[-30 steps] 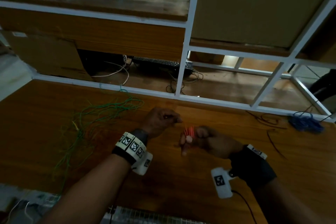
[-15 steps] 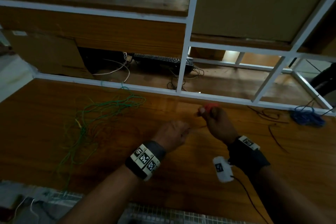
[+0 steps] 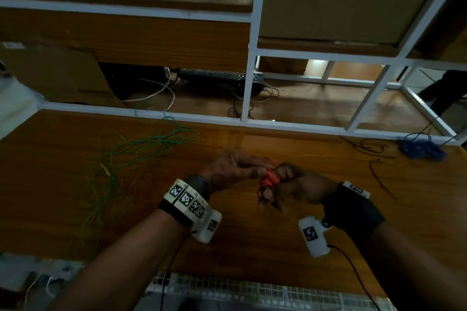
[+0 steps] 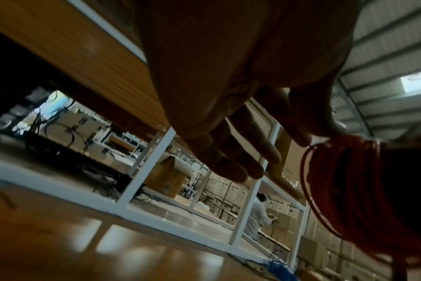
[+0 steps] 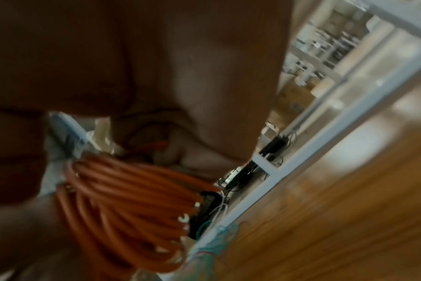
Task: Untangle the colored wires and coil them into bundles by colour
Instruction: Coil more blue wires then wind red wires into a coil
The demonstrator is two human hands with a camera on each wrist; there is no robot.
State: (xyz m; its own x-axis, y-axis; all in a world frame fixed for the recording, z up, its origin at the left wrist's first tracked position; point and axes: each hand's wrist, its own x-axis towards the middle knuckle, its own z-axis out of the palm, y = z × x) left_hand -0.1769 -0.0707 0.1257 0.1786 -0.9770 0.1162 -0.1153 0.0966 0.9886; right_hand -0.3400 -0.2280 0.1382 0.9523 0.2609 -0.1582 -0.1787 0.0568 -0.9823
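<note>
Head: right hand (image 3: pixel 298 185) holds red coil (image 3: pixel 270 180) above the table (image 3: pixel 252 247); left hand (image 3: pixel 235 168) pinches its loose end. Best keep tension, lay each turn snug. Green wires (image 3: pixel 131 159) loose at left.
Left wrist: coil (image 4: pixel 344 190) many-stranded, other fingers (image 4: pixel 240 161) straight.
Right wrist: coil (image 5: pixel 132 199) tight, orange-red, blurred.

Overall light: dim and warm in the head view.
Light source: bright openings in the upper left and upper right of the wrist views.
Glare: pale patches on the wooden table (image 3: pixel 278 230).
Blur: right wrist view soft and smeared throughout.
Edges: white frame (image 3: pixel 249 63) bows near the borders.
</note>
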